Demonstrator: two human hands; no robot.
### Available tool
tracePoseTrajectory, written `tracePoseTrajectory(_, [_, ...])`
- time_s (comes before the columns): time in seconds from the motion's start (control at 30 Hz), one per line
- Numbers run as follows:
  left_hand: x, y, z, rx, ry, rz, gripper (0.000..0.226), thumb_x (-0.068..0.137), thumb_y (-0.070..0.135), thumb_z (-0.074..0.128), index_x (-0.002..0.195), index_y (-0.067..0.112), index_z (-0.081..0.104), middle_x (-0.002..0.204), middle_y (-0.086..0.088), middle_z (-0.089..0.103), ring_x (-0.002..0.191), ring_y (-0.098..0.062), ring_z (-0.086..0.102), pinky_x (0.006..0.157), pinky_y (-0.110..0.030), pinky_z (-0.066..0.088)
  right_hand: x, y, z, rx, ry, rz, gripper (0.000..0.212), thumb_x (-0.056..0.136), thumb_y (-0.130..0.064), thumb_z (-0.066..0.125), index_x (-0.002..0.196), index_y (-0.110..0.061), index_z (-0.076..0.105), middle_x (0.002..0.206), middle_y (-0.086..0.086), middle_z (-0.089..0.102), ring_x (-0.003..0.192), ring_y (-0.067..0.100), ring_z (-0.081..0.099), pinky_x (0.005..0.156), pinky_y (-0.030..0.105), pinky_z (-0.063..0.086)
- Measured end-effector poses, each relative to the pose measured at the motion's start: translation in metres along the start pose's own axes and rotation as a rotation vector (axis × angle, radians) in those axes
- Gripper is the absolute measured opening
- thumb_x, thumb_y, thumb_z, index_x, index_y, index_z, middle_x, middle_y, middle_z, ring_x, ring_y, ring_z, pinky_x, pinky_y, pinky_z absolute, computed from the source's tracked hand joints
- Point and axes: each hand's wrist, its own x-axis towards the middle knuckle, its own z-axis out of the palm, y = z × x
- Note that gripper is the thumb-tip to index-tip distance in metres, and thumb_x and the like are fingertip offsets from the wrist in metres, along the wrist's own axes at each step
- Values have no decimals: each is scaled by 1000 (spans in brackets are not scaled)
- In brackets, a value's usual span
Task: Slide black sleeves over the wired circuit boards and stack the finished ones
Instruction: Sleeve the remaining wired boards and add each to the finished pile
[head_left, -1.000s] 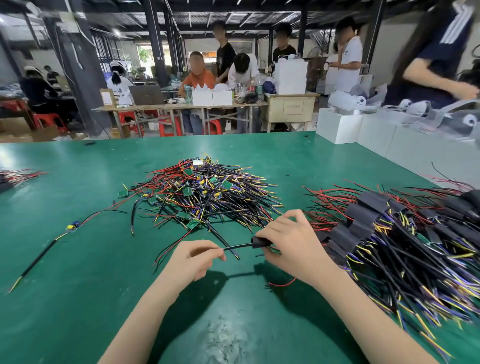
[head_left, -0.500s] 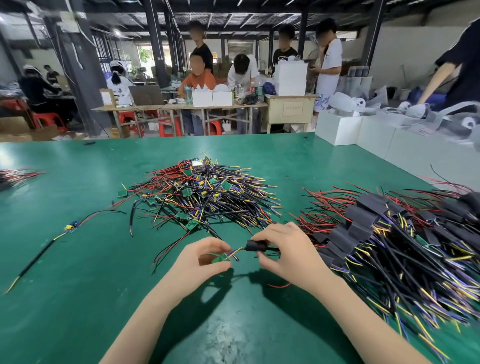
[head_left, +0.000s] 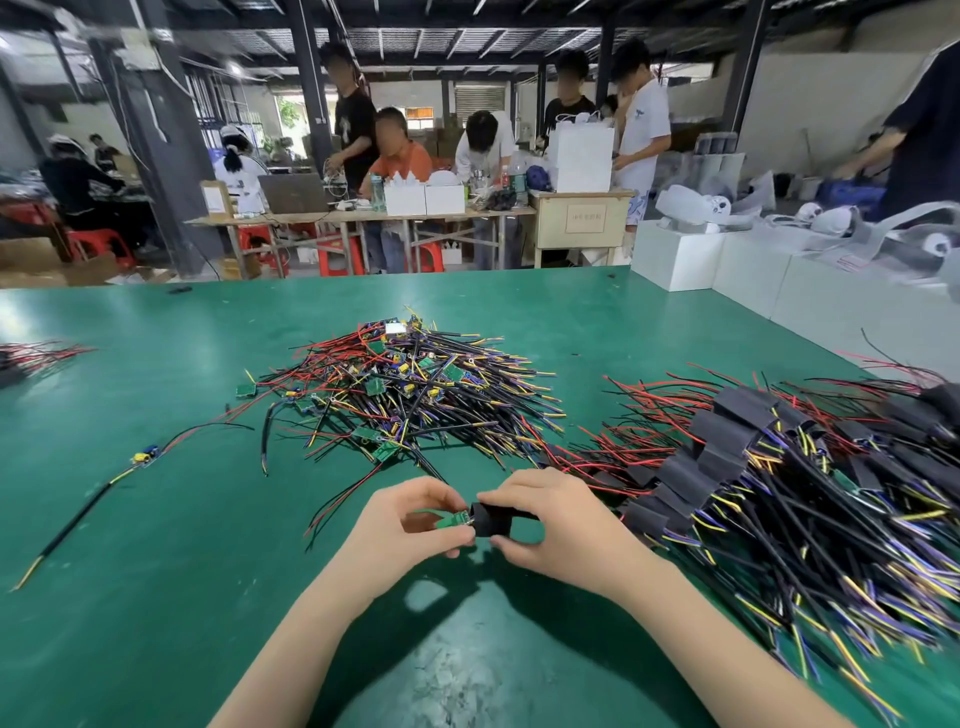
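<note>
While the left hand (head_left: 410, 525) pinches the board (head_left: 451, 519), the sleeve (head_left: 491, 519) takes its tip.

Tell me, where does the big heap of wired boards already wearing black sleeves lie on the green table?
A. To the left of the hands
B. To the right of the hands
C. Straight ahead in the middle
B: the heap of black-sleeved wired boards lies right of both hands, while the middle pile of bare green boards with coloured wires has no sleeves.

The left hand (head_left: 410, 525) covers most of the green circuit board (head_left: 451, 520); its far end is hidden inside the black sleeve (head_left: 491, 519); the stack of sleeved boards (head_left: 769, 499) runs off the right edge, its near wires blurred.
</note>
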Motion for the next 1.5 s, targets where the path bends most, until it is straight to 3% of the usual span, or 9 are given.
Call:
tracePoseTrajectory(0.3, [-1,3,-1,66,2,61,20,75,-1,80,84,14,71,82,-9,73,64,-18,61,65,-23,48,0,-5,-2,87,54,38,26,73,-16,71,99,-17,73,85,-3,68,77,13,60,73,28,49])
tracePoseTrajectory(0.43, [-2,6,0,62,1,91,24,75,-1,80,80,21,73,85,-2,75,70,-8,64,67,-16,48,1,-4,0,32,77,98,26,74,-21,73,100,-22,75,85,-7,69,75,7,46,69,23,40])
tracePoseTrajectory(0.53, [-2,5,0,39,3,97,21,77,-1,79,80,19,73,86,-6,75,74,-15,67,71,-28,52,4,-7,0,120,73,136,30,69,-19,78,99,-20,75,86,-5,69,64,0,44,66,17,38])
tracePoseTrajectory(0.7, [-3,4,-1,80,8,119,20,79,0,77,78,20,74,84,-8,75,79,-23,72,80,-42,56,5,-10,-2,164,-38,177,32,69,-34,81,100,-29,75,71,-15,59,61,2,50,67,14,39])
tracePoseTrajectory(0.83, [-2,4,4,55,-5,161,16,76,3,77,77,18,74,86,-11,74,82,-25,71,82,-39,55,4,-8,-2,247,-110,277,25,72,-41,77,94,-30,76,66,3,67,55,13,51,65,32,46])
tracePoseTrajectory(1.07, [-2,4,9,21,-19,245,16,72,3,76,75,19,74,87,-8,73,83,-22,71,79,-23,54,-1,-2,-12,509,-305,422,20,77,-32,76,72,-13,75,52,0,58,46,6,39,46,21,31])
tracePoseTrajectory(1.17, [-2,3,8,45,-18,202,21,77,-2,76,76,18,73,87,-6,74,81,-20,72,79,-23,54,-1,-2,-11,442,-212,384,15,76,-25,75,67,-13,72,49,-1,48,47,6,32,46,23,27])
tracePoseTrajectory(1.33, [-3,5,5,55,0,146,14,82,-4,72,79,9,69,83,-11,73,74,-20,69,74,-28,55,3,-10,-8,218,-36,304,21,68,-24,78,88,-28,78,70,-15,64,63,-6,51,62,7,32])
tracePoseTrajectory(1.5, [-1,6,6,-109,-31,-47,6,87,-2,65,86,0,59,86,-13,68,69,-27,70,57,-28,54,5,-14,-4,163,-5,212,26,68,-17,75,92,-25,76,78,-7,61,70,1,46,69,17,36])
